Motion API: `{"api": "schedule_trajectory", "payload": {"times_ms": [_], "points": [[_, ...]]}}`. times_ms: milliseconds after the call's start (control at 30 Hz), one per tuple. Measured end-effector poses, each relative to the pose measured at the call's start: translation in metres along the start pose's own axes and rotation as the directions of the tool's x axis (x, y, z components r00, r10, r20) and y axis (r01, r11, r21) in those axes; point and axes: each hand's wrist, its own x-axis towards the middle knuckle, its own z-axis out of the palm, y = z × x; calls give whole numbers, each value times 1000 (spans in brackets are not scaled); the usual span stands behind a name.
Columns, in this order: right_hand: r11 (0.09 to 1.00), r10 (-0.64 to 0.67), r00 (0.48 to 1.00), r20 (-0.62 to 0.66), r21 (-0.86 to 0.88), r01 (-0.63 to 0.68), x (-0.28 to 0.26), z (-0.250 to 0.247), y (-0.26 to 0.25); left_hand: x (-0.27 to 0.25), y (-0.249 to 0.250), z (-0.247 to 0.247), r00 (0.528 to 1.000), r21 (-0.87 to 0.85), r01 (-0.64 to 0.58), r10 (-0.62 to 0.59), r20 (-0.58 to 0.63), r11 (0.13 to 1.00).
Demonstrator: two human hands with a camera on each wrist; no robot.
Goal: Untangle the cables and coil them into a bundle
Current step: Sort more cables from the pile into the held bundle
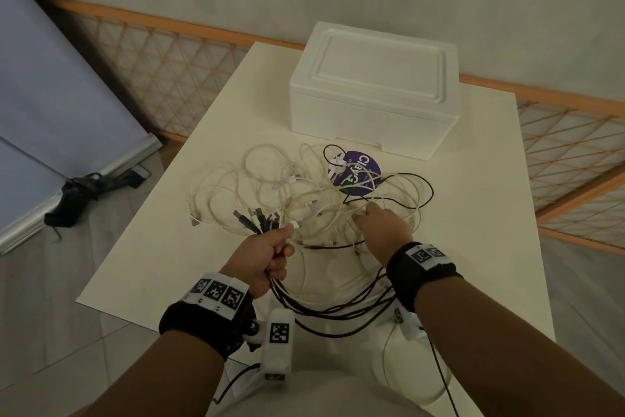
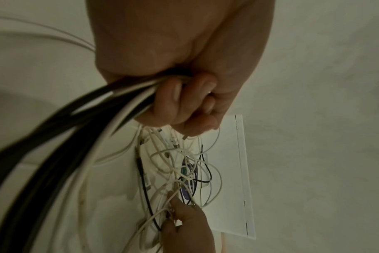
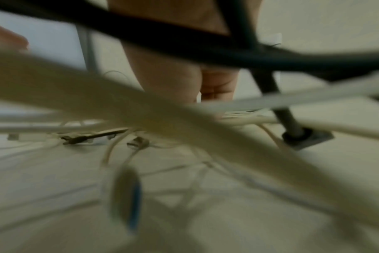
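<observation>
On the pale cream tabletop [image 1: 473,213], thin white and black cables [image 1: 270,186] sprawl tangled. The left hand [image 1: 267,257] grips gathered plug ends; the right hand [image 1: 382,227] reaches in, its grip unclear. Pulling now could tighten knots.

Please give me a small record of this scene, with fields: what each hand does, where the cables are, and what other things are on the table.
left hand: left hand grips a bunch of black and white cables, plug ends sticking out above the fist
right hand: right hand reaches into the loose cables; its fingertips are among white strands, grip unclear
loose cables: tangle lying on the table
foam box: white foam box, lid on, at the far side
round sticker: purple disc under some cables
</observation>
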Motion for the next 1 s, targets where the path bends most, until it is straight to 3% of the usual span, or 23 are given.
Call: {"api": "schedule_trajectory", "payload": {"times_ms": [167, 300, 367, 467, 567, 667, 767, 867, 1000], "points": [[997, -69, 997, -34, -33, 68, 7, -4, 8, 0, 3, 6, 1000, -4, -18, 18, 9, 1000], [982, -175, 978, -114, 48, 181, 7, -8, 11, 2, 6, 12, 996, 2, -90, 90, -16, 996], [958, -155, 971, -184, 212, 194, 1, -18, 6, 4, 8, 16, 986, -2, -161, 161, -32, 987], [857, -10, 963, -270, 494, 148, -9, -41, -3, 5, 12, 29, 971, -32, -238, 239, 7, 971], [741, -18, 963, -269, 643, 194, -15, -53, -9, 8, 18, 46, 955, -12, -295, 296, 27, 955], [704, -78, 932, -353, 643, 302, -19, -53, -12, 13, 20, 60, 956, 17, -292, 291, 27, 956], [635, -57, 869, -491, 654, 411, -22, -52, -15, 18, 16, 64, 960, 108, -280, 277, 45, 954], [609, -50, 838, -544, 648, 457, -25, -50, -22, 21, 11, 68, 954, 225, -299, 290, 72, 927], [603, -29, 789, -614, 618, 504, -27, -53, -15, 22, 15, 70, 946, 208, -304, 320, -46, 930]]}}
